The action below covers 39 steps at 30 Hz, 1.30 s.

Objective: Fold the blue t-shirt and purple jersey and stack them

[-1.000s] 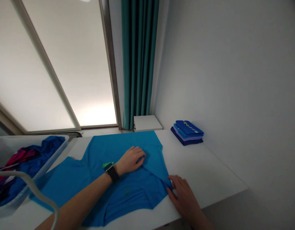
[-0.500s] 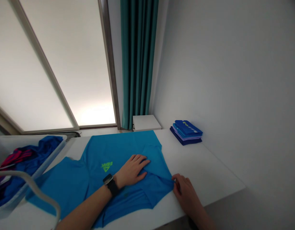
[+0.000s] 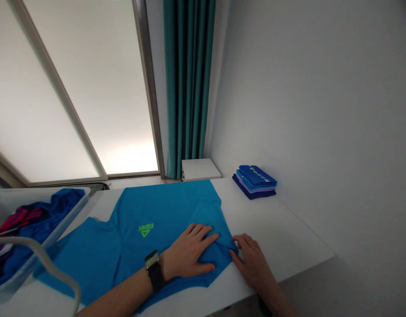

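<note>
A bright blue T-shirt with a green triangle logo lies spread on the white table, one sleeve stretched out to the left and the other side folded inward on the right. My left hand, with a black watch on its wrist, rests flat on the folded part, fingers spread. At the right-hand corner of the folded sleeve is my right hand. Its thumb and index finger stand a little apart and touch the cloth edge. Cloth under my left palm is hidden.
A stack of folded clothes sits on the white table by the wall. On the left, a white basket holds rumpled clothes, with a pale curved bar in front. A white cabinet and a green curtain are behind.
My left hand has slid right and nearer to me over the folded sleeve. My right thumb and finger, closed on the sleeve corner before, have parted and shifted slightly left.
</note>
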{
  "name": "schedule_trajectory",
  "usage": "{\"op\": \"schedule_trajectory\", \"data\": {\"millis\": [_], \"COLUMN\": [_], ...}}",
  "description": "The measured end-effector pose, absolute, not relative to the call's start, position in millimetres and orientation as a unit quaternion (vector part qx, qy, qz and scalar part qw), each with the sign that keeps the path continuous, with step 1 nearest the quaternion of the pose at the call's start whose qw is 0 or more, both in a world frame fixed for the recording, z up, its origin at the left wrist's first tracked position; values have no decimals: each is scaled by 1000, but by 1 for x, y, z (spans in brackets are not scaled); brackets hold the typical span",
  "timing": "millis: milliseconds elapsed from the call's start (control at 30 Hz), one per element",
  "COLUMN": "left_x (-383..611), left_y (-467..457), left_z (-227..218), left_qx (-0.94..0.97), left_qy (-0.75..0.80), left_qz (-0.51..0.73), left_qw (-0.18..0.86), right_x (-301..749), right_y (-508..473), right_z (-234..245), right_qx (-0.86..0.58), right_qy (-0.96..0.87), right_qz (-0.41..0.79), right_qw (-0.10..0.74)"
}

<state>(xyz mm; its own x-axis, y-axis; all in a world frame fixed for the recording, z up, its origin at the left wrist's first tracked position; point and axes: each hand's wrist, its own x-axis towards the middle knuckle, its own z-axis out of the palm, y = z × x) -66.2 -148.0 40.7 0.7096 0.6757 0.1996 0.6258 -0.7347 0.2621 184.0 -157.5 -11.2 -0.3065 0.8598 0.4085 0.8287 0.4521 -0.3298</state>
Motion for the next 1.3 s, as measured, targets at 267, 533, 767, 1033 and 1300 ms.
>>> {"op": "schedule_trajectory", "data": {"millis": [267, 533, 767, 1033, 1300], "left_x": [-74, -81, -100, -121, -121], "left_y": [-148, -149, -122, -110, -111], "left_z": [21, 23, 47, 37, 35], "left_qx": [912, 921, 903, 919, 918], "left_qy": [384, 363, 405, 375, 379], "left_qz": [114, 116, 135, 122, 114], "left_qw": [92, 81, 39, 26, 33], "right_x": [184, 195, 197, 202, 207], "right_y": [-152, -154, -140, -142, -142], "right_z": [-4, 4, 2, 7, 9], "right_qx": [-489, -483, -477, -460, -465], "right_qy": [-843, -835, -814, -844, -833], "right_qz": [72, 127, 125, 146, 180], "right_qw": [213, 231, 307, 234, 242]}}
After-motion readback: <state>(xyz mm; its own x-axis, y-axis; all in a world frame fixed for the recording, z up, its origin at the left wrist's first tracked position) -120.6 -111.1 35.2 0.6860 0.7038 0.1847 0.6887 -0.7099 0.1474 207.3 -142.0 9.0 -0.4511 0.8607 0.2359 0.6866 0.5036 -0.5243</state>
